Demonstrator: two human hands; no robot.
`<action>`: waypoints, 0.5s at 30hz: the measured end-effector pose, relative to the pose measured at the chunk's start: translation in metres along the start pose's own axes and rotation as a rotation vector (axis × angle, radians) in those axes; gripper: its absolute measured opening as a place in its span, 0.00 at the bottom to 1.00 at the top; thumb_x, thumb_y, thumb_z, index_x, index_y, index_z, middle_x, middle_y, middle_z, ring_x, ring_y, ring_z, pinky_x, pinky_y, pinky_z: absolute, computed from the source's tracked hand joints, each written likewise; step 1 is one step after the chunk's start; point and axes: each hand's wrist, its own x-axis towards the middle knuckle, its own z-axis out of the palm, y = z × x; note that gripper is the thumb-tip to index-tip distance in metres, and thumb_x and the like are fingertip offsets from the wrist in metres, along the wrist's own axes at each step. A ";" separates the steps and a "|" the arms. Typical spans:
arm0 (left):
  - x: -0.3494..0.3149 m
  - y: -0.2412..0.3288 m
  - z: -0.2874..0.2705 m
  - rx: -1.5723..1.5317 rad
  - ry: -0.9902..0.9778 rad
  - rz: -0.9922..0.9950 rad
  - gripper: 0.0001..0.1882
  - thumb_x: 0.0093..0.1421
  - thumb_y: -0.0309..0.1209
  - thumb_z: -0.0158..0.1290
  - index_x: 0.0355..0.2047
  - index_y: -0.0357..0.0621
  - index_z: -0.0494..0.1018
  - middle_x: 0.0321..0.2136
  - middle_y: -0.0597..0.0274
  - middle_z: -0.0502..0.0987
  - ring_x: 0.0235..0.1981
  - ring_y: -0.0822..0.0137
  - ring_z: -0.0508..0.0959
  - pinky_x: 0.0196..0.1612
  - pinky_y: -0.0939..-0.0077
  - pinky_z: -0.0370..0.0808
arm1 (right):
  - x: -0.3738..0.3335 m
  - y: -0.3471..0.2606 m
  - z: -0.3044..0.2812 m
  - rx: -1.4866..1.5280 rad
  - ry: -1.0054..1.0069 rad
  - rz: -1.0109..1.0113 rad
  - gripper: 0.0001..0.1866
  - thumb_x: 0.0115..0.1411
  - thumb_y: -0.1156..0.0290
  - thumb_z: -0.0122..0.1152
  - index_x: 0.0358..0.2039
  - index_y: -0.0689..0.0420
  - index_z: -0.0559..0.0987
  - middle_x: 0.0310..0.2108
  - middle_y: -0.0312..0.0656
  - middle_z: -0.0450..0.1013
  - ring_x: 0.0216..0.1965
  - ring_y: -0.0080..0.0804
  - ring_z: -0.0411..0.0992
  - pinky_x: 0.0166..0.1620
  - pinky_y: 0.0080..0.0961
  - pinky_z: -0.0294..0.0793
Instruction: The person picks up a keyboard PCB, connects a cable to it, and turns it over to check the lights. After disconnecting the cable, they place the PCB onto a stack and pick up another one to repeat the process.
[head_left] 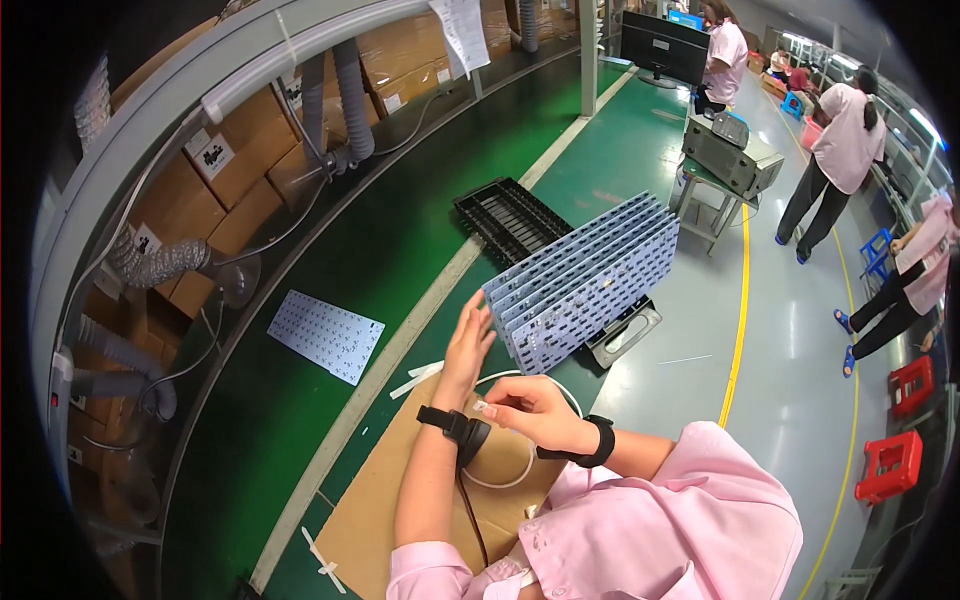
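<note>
My left hand [468, 345] is raised at the near left edge of a row of perforated light blue-grey panels [600, 290]. Its fingers are stretched out beside the panel edges; whether they touch is hard to tell. The panels stand on edge, parallel, in a black rack [628, 335]. Closer to me, my right hand [540, 412] is closed in a pinch around a small white piece [481, 406], perhaps a connector. A thin white cable [512, 484] loops around and behind this hand. Black bands circle both wrists.
Brown cardboard [375, 510] covers the bench before me. A single panel [327, 335] lies flat on the green conveyor belt [270, 420] to the left. Beyond the panels sits an empty black rack [512, 220]. Boxed equipment [730, 155] stands on a cart; several people are farther off.
</note>
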 end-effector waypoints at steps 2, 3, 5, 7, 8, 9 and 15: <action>0.008 -0.011 0.010 -0.256 -0.082 -0.064 0.21 0.64 0.41 0.37 0.55 0.47 0.58 0.51 0.58 0.66 0.55 0.63 0.62 0.55 0.65 0.59 | -0.005 0.003 -0.008 -0.003 -0.002 0.020 0.05 0.56 0.74 0.56 0.27 0.63 0.74 0.20 0.31 0.67 0.22 0.13 0.62 0.24 0.13 0.60; 0.012 -0.014 0.011 -0.256 -0.089 -0.065 0.21 0.64 0.41 0.37 0.55 0.47 0.58 0.51 0.58 0.66 0.55 0.63 0.62 0.55 0.65 0.59 | -0.005 0.004 -0.012 -0.004 -0.005 0.031 0.05 0.57 0.74 0.55 0.28 0.63 0.74 0.21 0.31 0.67 0.22 0.13 0.62 0.24 0.13 0.60; 0.019 -0.020 0.011 -0.278 -0.160 -0.019 0.19 0.64 0.41 0.38 0.53 0.47 0.61 0.48 0.60 0.68 0.51 0.65 0.66 0.54 0.67 0.61 | -0.005 0.005 -0.016 -0.007 0.005 0.035 0.05 0.56 0.74 0.55 0.28 0.63 0.74 0.20 0.31 0.67 0.22 0.13 0.62 0.24 0.13 0.60; 0.022 -0.027 0.008 -0.284 -0.193 0.002 0.18 0.64 0.40 0.38 0.51 0.47 0.62 0.47 0.60 0.69 0.50 0.66 0.68 0.53 0.69 0.63 | -0.004 0.006 -0.017 -0.002 0.012 0.049 0.06 0.55 0.74 0.56 0.27 0.64 0.74 0.19 0.32 0.68 0.21 0.14 0.63 0.25 0.14 0.62; 0.023 -0.031 0.009 -0.266 -0.116 0.006 0.17 0.64 0.39 0.38 0.50 0.47 0.62 0.46 0.61 0.70 0.48 0.67 0.69 0.52 0.69 0.64 | -0.004 0.006 -0.016 -0.001 0.012 0.047 0.06 0.55 0.74 0.56 0.27 0.64 0.74 0.19 0.32 0.68 0.21 0.14 0.63 0.25 0.14 0.62; 0.024 -0.035 0.011 -0.249 -0.038 0.010 0.16 0.64 0.38 0.39 0.49 0.46 0.63 0.46 0.61 0.70 0.47 0.67 0.70 0.51 0.70 0.65 | -0.004 0.005 -0.014 0.008 0.012 0.048 0.06 0.55 0.73 0.56 0.27 0.64 0.74 0.19 0.32 0.68 0.21 0.14 0.63 0.24 0.14 0.62; 0.016 -0.015 0.027 -0.224 0.210 0.029 0.14 0.64 0.37 0.39 0.46 0.46 0.64 0.46 0.61 0.70 0.47 0.67 0.70 0.49 0.67 0.68 | -0.002 0.007 -0.012 0.026 0.023 0.069 0.06 0.55 0.73 0.56 0.26 0.64 0.74 0.19 0.32 0.68 0.22 0.13 0.63 0.24 0.13 0.61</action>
